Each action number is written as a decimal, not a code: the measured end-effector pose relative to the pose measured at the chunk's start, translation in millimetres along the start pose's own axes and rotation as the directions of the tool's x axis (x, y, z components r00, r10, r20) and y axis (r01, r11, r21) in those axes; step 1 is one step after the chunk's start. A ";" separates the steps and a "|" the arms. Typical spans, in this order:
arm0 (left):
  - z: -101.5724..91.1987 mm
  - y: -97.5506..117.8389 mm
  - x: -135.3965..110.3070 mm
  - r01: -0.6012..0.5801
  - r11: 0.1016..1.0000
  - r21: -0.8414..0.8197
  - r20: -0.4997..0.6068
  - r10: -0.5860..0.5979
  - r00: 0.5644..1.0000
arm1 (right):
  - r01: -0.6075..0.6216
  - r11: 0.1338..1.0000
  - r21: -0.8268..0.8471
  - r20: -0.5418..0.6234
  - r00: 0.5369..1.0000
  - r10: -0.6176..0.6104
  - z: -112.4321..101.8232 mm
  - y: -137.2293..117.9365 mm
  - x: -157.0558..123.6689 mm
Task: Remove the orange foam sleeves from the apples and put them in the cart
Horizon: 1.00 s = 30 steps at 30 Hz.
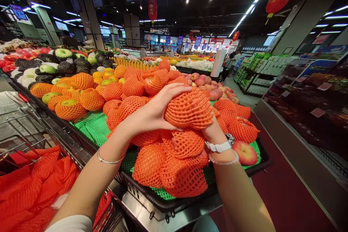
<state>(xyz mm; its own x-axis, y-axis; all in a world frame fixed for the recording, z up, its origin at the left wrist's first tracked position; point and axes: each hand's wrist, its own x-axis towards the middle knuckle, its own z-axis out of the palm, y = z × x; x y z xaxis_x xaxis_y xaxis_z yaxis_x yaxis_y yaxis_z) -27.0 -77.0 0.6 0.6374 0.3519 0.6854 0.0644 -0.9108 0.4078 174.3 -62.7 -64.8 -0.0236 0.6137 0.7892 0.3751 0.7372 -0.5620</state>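
Observation:
An apple in an orange foam net [189, 108] is held up between my two hands, above a heap of similar netted fruit. My left hand [160, 107] grips it from the left, thumb below and fingers over the top. On its far right side is my right hand [213, 130], pressed against the net, with its fingers hidden behind the fruit. Directly below lie more netted apples [182, 172] on a green mesh liner [94, 127] in a black crate [163, 203]. A bare red apple [244, 152] rests by my right wrist.
At left stands a shopping cart [25, 134] with red netting [40, 181] in it. Orange-netted fruits [72, 108] and black-netted fruits [66, 67] fill the display further left. Bare pink apples [209, 87] lie behind. A shelf of packaged goods [307, 94] stands right of the aisle.

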 end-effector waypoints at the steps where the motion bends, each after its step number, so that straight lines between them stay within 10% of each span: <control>1: -0.5 0.1 0.1 0.000 1.000 -0.004 -0.020 0.000 1.000 | -0.028 0.999 0.046 0.009 1.000 0.028 -0.9 -1.1 0.4; 23: 5.6 -8.5 -1.5 -0.089 0.996 0.007 -0.115 0.089 0.989 | -0.108 0.927 0.360 0.117 0.991 0.069 -3.3 -29.3 16.0; 27: 10.8 -7.5 1.0 -0.114 0.993 -0.010 -0.237 0.109 0.965 | -0.078 0.909 0.410 -0.213 0.961 0.179 -6.1 -32.8 18.1; 30: 13.8 -6.0 1.4 -0.068 0.998 0.004 -0.283 0.067 0.957 | 0.086 0.987 0.140 -0.465 0.885 -0.011 -9.5 -40.6 17.2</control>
<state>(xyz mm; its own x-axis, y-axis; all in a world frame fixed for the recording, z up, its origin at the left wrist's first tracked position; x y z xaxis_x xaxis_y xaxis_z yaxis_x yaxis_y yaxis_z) -15.9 -74.1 -9.2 0.3971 0.3371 0.8536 0.0233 -0.9335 0.3578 167.5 -84.8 -26.0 0.4062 0.4035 0.8199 0.2386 0.8193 -0.5214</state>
